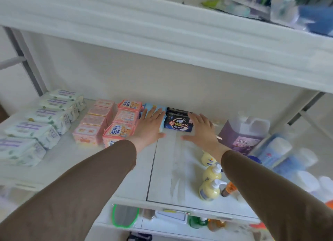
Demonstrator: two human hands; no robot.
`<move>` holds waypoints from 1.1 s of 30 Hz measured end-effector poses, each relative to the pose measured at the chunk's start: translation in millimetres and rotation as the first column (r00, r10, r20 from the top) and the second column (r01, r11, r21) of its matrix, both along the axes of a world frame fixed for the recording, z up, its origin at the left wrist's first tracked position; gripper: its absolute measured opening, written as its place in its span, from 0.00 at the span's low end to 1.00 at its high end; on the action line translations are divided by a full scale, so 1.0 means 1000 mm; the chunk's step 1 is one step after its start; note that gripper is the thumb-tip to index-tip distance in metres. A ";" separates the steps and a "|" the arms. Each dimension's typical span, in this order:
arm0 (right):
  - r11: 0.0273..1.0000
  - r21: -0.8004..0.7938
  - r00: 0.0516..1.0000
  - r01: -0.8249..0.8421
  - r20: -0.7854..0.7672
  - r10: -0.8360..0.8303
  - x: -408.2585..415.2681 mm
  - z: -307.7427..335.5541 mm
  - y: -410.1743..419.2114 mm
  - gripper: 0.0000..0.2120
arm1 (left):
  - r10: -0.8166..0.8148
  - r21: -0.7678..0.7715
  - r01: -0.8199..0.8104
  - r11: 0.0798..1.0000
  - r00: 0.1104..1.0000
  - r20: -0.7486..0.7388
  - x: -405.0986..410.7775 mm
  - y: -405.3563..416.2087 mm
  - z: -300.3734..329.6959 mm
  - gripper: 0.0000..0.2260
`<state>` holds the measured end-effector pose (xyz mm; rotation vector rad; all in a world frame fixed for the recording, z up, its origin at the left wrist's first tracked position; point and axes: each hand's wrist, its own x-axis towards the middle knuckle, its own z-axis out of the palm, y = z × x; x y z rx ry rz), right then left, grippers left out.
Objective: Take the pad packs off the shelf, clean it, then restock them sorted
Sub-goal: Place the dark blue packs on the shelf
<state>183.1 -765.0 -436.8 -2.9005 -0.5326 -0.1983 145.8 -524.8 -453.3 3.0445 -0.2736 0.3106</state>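
Observation:
Pad packs stand in rows on the white shelf (167, 168). White and purple packs (45, 118) line the far left, pale pink packs (95, 122) come after, then pink packs with a bear picture (124, 120). A light blue pack (162, 120) and a dark navy pack (178, 125) sit at the back centre. My left hand (149, 125) lies flat, fingers spread, on top of the blue pack. My right hand (201, 129) rests flat against the navy pack's right end. Neither hand grips anything.
A purple detergent jug (243, 131) stands at the right. Three yellow pump bottles (210, 176) line the shelf's right front, with an orange bottle (228, 188) beside them. Blue and white packs (281, 154) fill the far right. An upper shelf (162, 33) overhangs closely.

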 end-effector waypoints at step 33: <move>0.987 0.162 1.000 -0.016 -0.023 0.020 -0.348 -0.179 0.054 0.38 | -0.415 -0.143 0.403 0.904 0.907 -0.067 -0.328 0.078 -0.155 0.39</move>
